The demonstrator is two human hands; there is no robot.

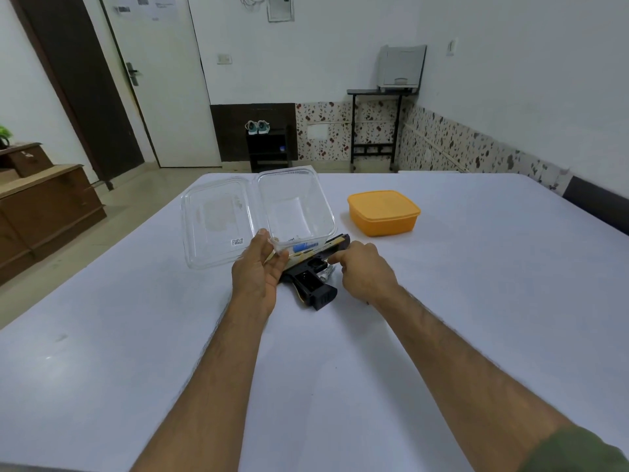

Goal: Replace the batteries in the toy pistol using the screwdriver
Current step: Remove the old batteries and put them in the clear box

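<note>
A black and gold toy pistol [311, 281] lies on its side on the white table [340, 335], barrel pointing away to the right. Its battery compartment in the grip is uncovered and looks dark inside. My left hand [260, 270] rests on the pistol's rear end, fingers loosely around it. My right hand [362, 270] is beside the trigger area, forefinger and thumb pinched near a silver battery [326, 273] that lies against the pistol. A blue object [301, 247], perhaps the screwdriver handle, sits inside the clear box.
A clear plastic box [296, 206] with its hinged lid [216, 221] folded flat stands just behind the pistol. A closed orange container [383, 212] sits to the right of it. A wooden cabinet [44, 212] stands off the table's left side.
</note>
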